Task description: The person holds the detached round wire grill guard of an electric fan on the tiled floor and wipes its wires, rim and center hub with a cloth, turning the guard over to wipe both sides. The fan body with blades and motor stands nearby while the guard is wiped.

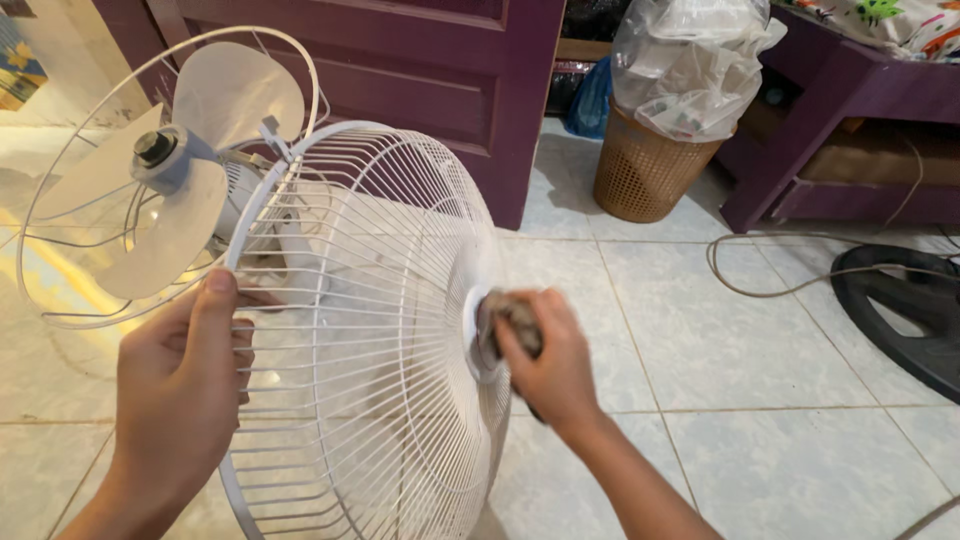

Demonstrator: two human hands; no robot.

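My left hand (185,385) grips the rim of a white wire fan guard (370,330), holding it upright on edge, thumb on the outer ring. My right hand (545,360) is closed on a dirty grey-brown rag (512,318) and presses it against the guard's round centre disc (472,335). Behind the guard, at the left, stands the fan (165,170) with translucent white blades, a grey hub and its rear wire cage still on.
A purple wooden door (420,80) is behind the fan. A woven basket (645,170) holding a clear plastic bag stands beside purple furniture (850,110) at the right. A cable (790,285) and a black round base (900,310) lie on the pale tiled floor.
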